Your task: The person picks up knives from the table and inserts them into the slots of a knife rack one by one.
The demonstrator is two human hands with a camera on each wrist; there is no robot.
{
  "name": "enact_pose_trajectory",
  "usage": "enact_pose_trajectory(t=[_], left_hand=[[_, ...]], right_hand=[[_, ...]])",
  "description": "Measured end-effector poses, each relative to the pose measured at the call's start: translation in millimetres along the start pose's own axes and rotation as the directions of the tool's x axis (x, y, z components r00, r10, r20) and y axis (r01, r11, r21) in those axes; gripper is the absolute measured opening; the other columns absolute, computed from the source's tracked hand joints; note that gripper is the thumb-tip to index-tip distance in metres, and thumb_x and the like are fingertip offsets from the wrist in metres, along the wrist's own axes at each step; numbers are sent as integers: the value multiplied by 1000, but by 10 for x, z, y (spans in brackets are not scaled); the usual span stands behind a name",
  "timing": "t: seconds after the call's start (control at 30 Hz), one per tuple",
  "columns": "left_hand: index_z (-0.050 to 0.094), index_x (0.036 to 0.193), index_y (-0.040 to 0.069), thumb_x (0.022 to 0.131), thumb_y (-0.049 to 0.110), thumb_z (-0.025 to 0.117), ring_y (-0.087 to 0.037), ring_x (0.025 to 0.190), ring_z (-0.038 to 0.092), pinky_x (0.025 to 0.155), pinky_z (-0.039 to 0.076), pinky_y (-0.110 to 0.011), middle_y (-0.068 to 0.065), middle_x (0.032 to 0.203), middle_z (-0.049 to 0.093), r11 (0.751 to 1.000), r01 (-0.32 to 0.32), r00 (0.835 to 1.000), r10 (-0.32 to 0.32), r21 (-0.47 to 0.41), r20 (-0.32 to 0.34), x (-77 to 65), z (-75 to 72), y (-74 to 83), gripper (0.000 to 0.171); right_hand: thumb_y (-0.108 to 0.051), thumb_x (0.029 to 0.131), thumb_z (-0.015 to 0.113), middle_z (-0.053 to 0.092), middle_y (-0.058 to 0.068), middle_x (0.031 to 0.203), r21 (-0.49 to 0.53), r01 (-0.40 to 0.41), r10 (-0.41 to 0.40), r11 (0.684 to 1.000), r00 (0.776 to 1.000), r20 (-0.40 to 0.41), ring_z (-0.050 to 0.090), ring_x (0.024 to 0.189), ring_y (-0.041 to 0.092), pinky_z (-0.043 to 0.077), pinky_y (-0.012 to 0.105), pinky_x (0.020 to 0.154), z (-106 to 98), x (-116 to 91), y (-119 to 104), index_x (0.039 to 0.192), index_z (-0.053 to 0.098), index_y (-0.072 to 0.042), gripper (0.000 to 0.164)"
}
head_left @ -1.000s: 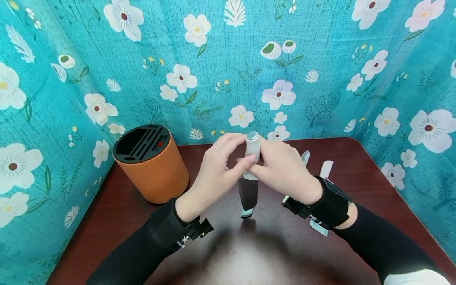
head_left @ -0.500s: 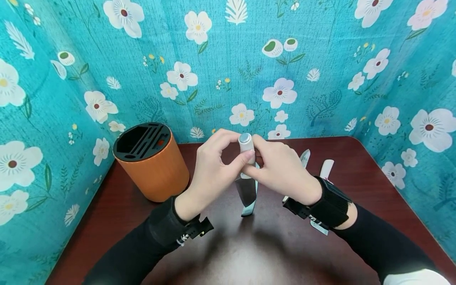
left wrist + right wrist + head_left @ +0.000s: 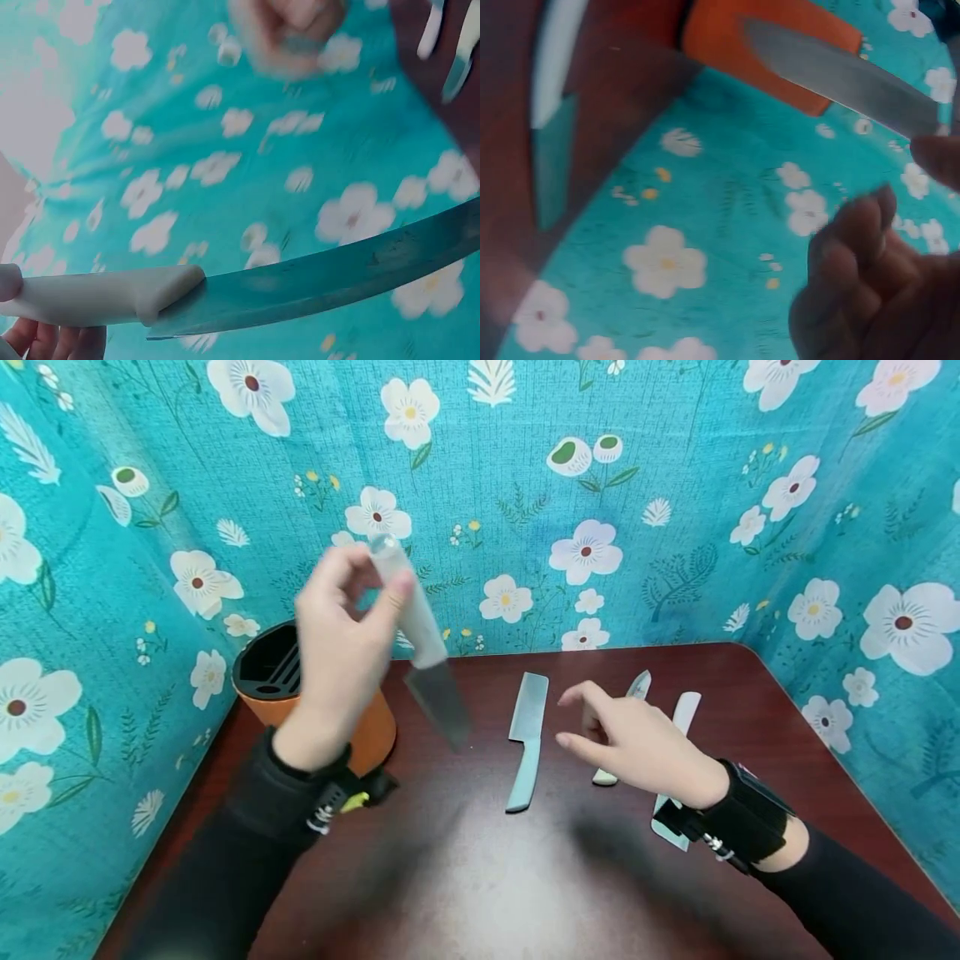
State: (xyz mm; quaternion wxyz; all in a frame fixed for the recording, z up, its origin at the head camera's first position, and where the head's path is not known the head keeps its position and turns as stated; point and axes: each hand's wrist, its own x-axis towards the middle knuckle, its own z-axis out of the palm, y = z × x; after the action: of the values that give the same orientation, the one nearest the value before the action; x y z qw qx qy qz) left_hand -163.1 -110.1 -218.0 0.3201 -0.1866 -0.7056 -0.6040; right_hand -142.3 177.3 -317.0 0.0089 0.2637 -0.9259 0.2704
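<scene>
While my left hand (image 3: 341,647) pinches the white-handled chef's knife (image 3: 427,647) between thumb and fingers, aloft to the right of the knife block (image 3: 377,727), blade slanting down and away, I judge this a carrying step whose next move calls for a steady pinch and a tip clear of the block's rim. My right hand (image 3: 637,742), thumb and forefinger apart and gripping nothing, hangs well right of the block, past the cleaver (image 3: 527,731). Behind the block the tabletop (image 3: 480,877) ends, a floral curtain (image 3: 465,468) beyond; I see more room on its near right.
</scene>
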Motion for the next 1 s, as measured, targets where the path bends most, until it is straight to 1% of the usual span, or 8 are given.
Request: enact_pose_trajectory(t=[0.13, 0.2, 0.23, 0.37, 0.47, 0.6, 0.73, 1.0], left_hand=[[68, 98, 8, 92, 8, 69, -16, 88, 68, 79, 52, -22, 0, 97, 64, 999, -21, 992, 16, -38, -129, 264, -236, 144, 6], [71, 98, 9, 92, 9, 70, -16, 86, 68, 81, 53, -22, 0, 97, 64, 1000, -23, 980, 21, -11, -200, 386, -340, 212, 6], [73, 98, 7, 92, 9, 70, -16, 85, 69, 82, 53, -22, 0, 97, 64, 1000, -20, 971, 18, -9, -238, 443, -389, 248, 6], [77, 102, 10, 96, 16, 68, -13, 82, 70, 76, 53, -22, 5, 96, 65, 977, -126, 928, 177, 172, -328, 653, -635, 274, 12], [74, 111, 13, 98, 20, 67, -13, 93, 67, 79, 54, -21, 5, 101, 64, 973, -124, 904, 191, 193, -382, 789, -820, 273, 16], [65, 125, 13, 98, 19, 65, -12, 112, 60, 98, 54, -25, 0, 116, 60, 997, -13, 886, 44, 70, -462, 936, -1011, 254, 27], [59, 132, 15, 101, 18, 60, -11, 119, 55, 110, 45, -24, 1, 125, 58, 997, 65, 858, -32, 47, -513, 1009, -1130, 190, 30], [54, 138, 14, 102, 20, 58, -8, 118, 54, 114, 39, -25, 3, 125, 59, 988, 119, 829, -47, 94, -557, 1017, -1214, 79, 37]], right_hand=[[-24, 95, 71, 52, -15, 69, 30, 30, -33, 999, 993, 110, 43, 50, 0, 41, 22, 51, 122, -134, 181, 132, 51, -16, 44], [-23, 94, 71, 50, -16, 67, 30, 34, -38, 999, 987, 158, 41, 50, -1, 41, 21, 51, 189, -206, 268, 132, 53, -15, 43], [-23, 94, 72, 49, -16, 67, 32, 32, -37, 999, 983, 181, 40, 50, -2, 40, 20, 51, 218, -243, 309, 131, 55, -15, 41], [-23, 94, 71, 55, -13, 68, 41, 28, -38, 999, 960, 276, 43, 54, -4, 42, 19, 53, 307, -376, 476, 125, 62, -13, 33], [-21, 96, 68, 64, -9, 79, 79, 10, -37, 997, 939, 343, 46, 58, -4, 44, 19, 56, 359, -452, 581, 123, 65, -9, 30], [-21, 98, 66, 62, -11, 82, 117, -37, -14, 992, 916, 402, 43, 58, -3, 42, 19, 56, 435, -528, 669, 123, 66, -8, 29], [-22, 97, 66, 55, -14, 73, 122, -81, 23, 989, 909, 417, 43, 58, -3, 41, 19, 56, 488, -594, 719, 122, 66, -9, 28], [-24, 97, 66, 48, -14, 67, 134, -119, 51, 984, 903, 426, 44, 59, -2, 40, 19, 55, 501, -671, 775, 122, 65, -10, 29]])
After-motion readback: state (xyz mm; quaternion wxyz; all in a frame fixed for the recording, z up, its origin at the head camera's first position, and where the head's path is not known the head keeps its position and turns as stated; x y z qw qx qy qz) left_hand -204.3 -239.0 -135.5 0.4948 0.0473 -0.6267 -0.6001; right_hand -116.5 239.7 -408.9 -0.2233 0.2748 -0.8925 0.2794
